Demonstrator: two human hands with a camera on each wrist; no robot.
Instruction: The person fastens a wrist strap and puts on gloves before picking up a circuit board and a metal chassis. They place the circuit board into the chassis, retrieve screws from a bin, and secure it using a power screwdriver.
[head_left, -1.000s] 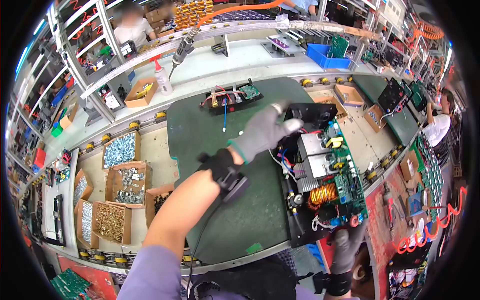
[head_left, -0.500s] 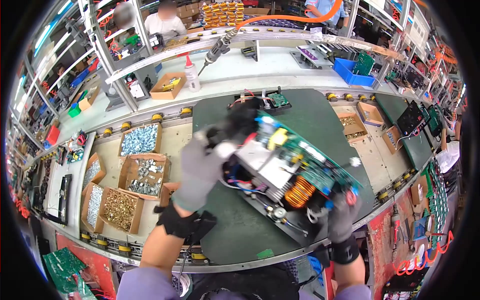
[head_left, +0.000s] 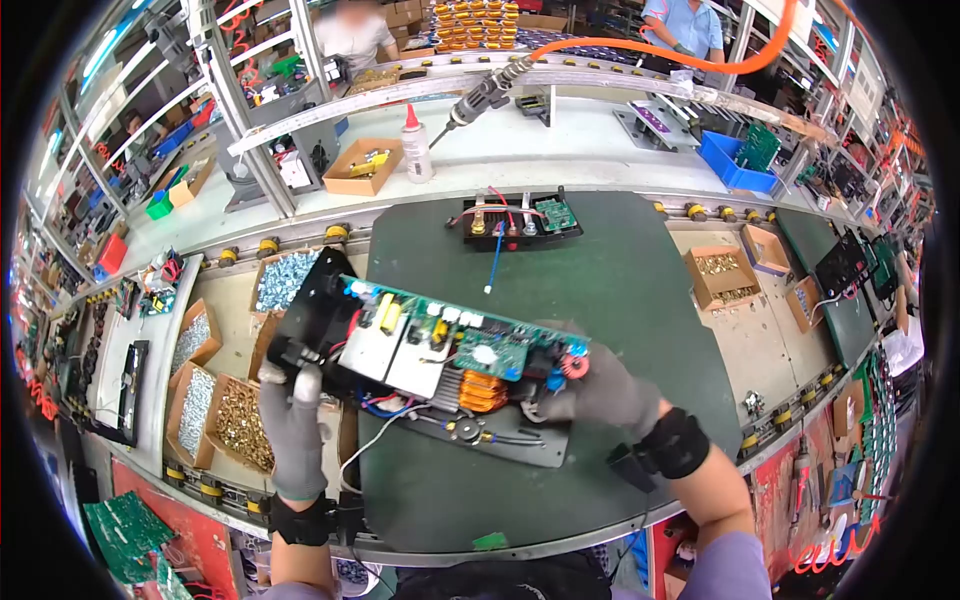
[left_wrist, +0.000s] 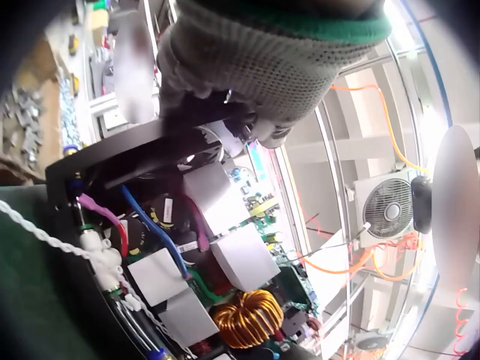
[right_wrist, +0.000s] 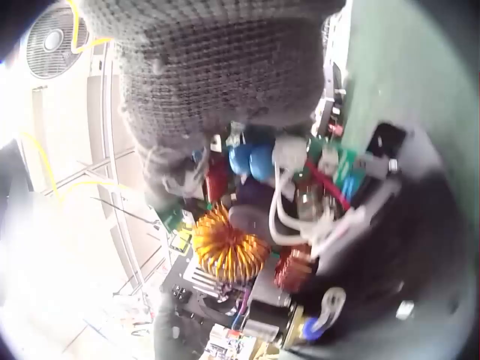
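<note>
A black chassis (head_left: 312, 300) carries a green circuit board (head_left: 490, 352), pale metal blocks and a copper-wound coil (head_left: 482, 391); it is tilted above the green mat. My gloved left hand (head_left: 294, 430) grips the chassis's left end; the left wrist view shows that glove (left_wrist: 255, 67) with its fingers curled over the black edge. My gloved right hand (head_left: 605, 392) holds the other end beside the coil. In the right wrist view the glove (right_wrist: 225, 75) covers the end of the board, and its fingertips are partly hidden. A smaller black assembly (head_left: 520, 220) lies at the mat's back.
Cardboard boxes of small metal parts (head_left: 193, 425) stand left of the green mat (head_left: 540, 510), others (head_left: 722, 277) to its right. A power screwdriver (head_left: 484, 98) hangs above the back shelf near a red-capped bottle (head_left: 416, 150). Rollers run along both mat sides.
The chassis has swung round from upright at the right to lying crosswise, and has moved left with both hands. My left hand has gone left and down to its left end.
</note>
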